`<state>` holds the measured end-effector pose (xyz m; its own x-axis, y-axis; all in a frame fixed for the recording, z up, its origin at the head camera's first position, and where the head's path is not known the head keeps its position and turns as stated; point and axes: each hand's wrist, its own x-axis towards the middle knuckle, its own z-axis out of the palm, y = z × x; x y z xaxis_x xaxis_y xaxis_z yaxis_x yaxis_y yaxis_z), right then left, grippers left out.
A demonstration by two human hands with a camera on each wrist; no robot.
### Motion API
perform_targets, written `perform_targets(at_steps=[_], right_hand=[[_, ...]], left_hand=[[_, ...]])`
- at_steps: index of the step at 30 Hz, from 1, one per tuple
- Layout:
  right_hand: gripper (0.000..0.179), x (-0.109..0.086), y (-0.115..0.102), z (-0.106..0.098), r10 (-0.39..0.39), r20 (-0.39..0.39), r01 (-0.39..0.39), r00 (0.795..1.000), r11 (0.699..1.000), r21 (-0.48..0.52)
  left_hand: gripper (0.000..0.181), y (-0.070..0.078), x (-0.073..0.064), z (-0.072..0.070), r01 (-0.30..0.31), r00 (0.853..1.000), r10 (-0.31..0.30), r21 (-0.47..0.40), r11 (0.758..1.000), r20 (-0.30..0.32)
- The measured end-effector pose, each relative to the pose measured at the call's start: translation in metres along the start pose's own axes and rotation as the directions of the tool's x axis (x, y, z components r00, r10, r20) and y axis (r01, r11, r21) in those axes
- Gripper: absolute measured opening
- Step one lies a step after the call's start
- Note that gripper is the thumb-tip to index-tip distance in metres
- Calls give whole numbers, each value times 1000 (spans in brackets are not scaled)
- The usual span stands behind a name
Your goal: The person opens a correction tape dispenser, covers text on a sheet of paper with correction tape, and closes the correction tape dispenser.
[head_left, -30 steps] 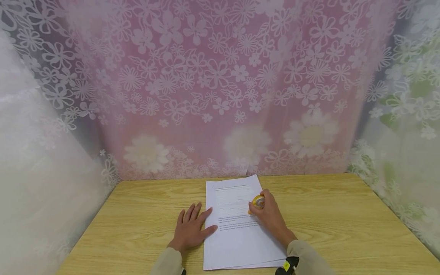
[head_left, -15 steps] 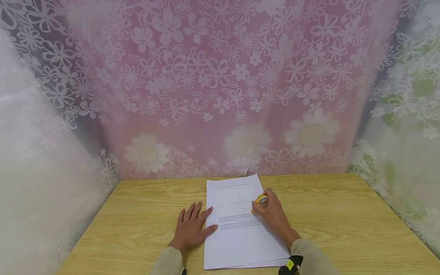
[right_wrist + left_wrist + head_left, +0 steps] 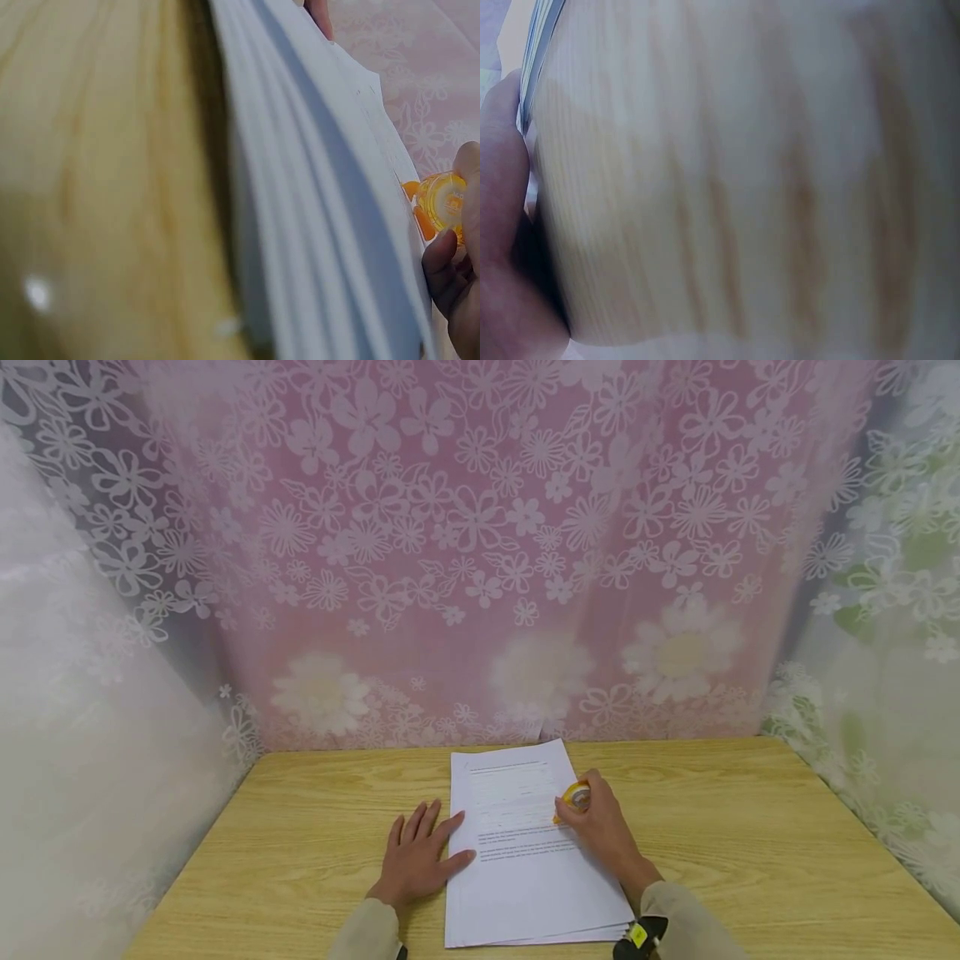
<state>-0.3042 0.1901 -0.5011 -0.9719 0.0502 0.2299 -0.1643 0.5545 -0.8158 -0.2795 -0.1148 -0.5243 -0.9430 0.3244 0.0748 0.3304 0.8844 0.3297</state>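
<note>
A stack of white printed paper (image 3: 525, 897) lies on the table in the head view, its top sheet carrying lines of text with pale, whited-over rows above. My right hand (image 3: 603, 831) pinches a yellow-orange correction tape (image 3: 578, 795) between thumb and fingers, near the sheet's right edge. In the right wrist view the clear round case of the correction tape (image 3: 444, 199) shows, its orange tip end at the paper. My left hand (image 3: 416, 858) lies spread with straight fingers, thumb and index fingertip on the stack's left edge and the palm on the table.
The wood-grain table (image 3: 315, 810) extends on both sides of the paper. Behind it hangs a pink floral curtain (image 3: 480, 568), with pale floral sheets (image 3: 892, 693) at the sides. The loose lower right corners of the stack fan out slightly.
My right hand has slid a little to the right across the top sheet with the correction tape. The stack's lower right corner has spread slightly. My left hand stays in place.
</note>
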Motion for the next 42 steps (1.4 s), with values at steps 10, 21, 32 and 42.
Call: perform_targets(at_steps=[10, 21, 32, 42], right_hand=[[37, 0, 2, -5, -8, -13, 7, 1000, 1000, -17], [48, -2, 10, -9, 61, 4, -61, 998, 996, 70], [60, -4, 15, -15, 143, 25, -146, 989, 975, 168], [53, -4, 11, -10, 117, 39, -120, 992, 987, 108]], left_hand=[[70, 3, -2, -4, -14, 1000, 14, -9, 1000, -16], [70, 5, -4, -8, -10, 1000, 10, -27, 1000, -9], [71, 3, -1, -3, 0, 1000, 0, -20, 1000, 7], [71, 5, -2, -6, 7, 1000, -6, -30, 1000, 12]])
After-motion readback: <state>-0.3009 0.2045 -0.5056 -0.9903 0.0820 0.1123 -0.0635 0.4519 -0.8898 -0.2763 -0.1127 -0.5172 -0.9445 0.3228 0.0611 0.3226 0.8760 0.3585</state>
